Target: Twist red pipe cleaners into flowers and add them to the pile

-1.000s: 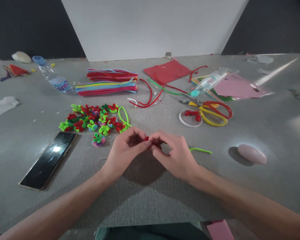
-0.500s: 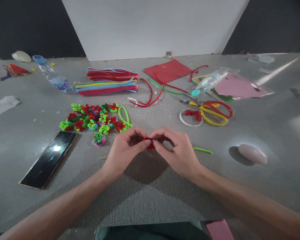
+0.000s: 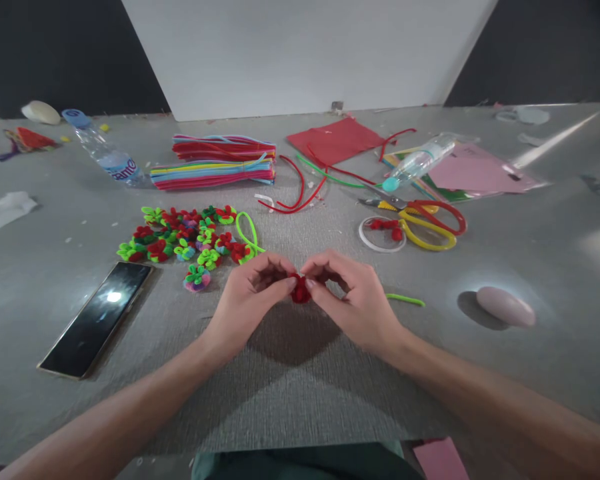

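Between my two hands, above the middle of the grey table, is a small red pipe-cleaner flower [image 3: 301, 289]. My left hand [image 3: 255, 293] pinches its left side between thumb and fingertips. On the opposite side, the thumb and fingers of my right hand [image 3: 351, 297] close on it. The fingertips cover part of its edges. Left of my left hand lies a pile of red and green pipe-cleaner flowers [image 3: 185, 243], with a bright green pipe-cleaner loop [image 3: 247, 231] at its right end. A short green pipe-cleaner piece [image 3: 406, 300] rests just right of my right hand.
Pipe-cleaner bundles [image 3: 213, 172] lie at the back, beside a water bottle [image 3: 105, 153]. To the right are scissors [image 3: 437, 227], a white ring [image 3: 363, 237], another bottle [image 3: 420, 163] and a pinkish oval object [image 3: 505, 307]. A phone [image 3: 95, 320] lies at left.
More of the red flower now shows between my fingertips, its petals facing me. Both hands stay in nearly the same place.
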`<state>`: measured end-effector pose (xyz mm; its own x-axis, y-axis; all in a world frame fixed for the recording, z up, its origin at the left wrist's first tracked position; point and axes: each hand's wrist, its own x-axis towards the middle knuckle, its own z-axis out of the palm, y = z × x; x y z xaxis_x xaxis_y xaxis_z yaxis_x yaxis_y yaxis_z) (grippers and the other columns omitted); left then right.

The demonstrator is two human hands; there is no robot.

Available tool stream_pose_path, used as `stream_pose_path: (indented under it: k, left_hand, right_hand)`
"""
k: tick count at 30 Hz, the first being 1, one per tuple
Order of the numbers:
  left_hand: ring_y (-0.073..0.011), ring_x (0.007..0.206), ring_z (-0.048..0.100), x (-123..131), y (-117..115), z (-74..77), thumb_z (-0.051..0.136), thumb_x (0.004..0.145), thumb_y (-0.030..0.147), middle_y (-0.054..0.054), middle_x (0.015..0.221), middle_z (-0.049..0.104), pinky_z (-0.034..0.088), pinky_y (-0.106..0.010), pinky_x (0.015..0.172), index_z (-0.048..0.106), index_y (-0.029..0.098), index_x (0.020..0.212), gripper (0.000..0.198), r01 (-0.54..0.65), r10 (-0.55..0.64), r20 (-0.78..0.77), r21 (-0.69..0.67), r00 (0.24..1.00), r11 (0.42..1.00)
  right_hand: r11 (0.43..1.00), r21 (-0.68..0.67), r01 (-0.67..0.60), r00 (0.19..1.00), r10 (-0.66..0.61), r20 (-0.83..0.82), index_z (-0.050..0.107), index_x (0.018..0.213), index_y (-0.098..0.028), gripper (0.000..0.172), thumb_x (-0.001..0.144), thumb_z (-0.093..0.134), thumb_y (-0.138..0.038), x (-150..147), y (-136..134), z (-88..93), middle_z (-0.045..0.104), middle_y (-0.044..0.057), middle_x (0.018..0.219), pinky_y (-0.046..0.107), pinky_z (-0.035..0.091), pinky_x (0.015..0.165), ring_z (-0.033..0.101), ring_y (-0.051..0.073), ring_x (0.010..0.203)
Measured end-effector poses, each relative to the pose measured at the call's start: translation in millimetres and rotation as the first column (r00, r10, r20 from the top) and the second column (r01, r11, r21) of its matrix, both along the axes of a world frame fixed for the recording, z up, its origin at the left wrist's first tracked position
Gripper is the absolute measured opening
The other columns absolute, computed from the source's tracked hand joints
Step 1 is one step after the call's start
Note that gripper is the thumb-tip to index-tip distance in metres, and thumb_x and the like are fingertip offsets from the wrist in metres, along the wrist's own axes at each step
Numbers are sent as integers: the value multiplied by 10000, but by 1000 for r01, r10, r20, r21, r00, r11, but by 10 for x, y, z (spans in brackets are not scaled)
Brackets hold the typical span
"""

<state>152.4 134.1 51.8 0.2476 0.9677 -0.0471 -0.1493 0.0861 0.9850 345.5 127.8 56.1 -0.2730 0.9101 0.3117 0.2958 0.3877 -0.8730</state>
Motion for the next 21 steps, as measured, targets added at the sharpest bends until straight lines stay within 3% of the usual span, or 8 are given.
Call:
stream_pose_path:
  k: [15,21]
  left_hand:
    - [-132,793,668,15,-10,29,788,800,157,-5,846,722,541,-244,761,735,174,902,117,-92,91,-64,-12,994,996]
    - [-117,764,634,-5,1,18,806,834,203,5,815,688,512,-221,717,726,176,910,114,-82,82,-66,-9,994,997]
  right_hand:
    - [999,38,-8,999,6,40,745,888,-220,214,871,603,-62,-2,15,15,741,-19,812,264,498,707,663,127,741]
    - [999,42,-11,999,9,43,756,891,-219,217,870,609,-61,-6,15,0,741,-19,813,270,492,725,664,129,745]
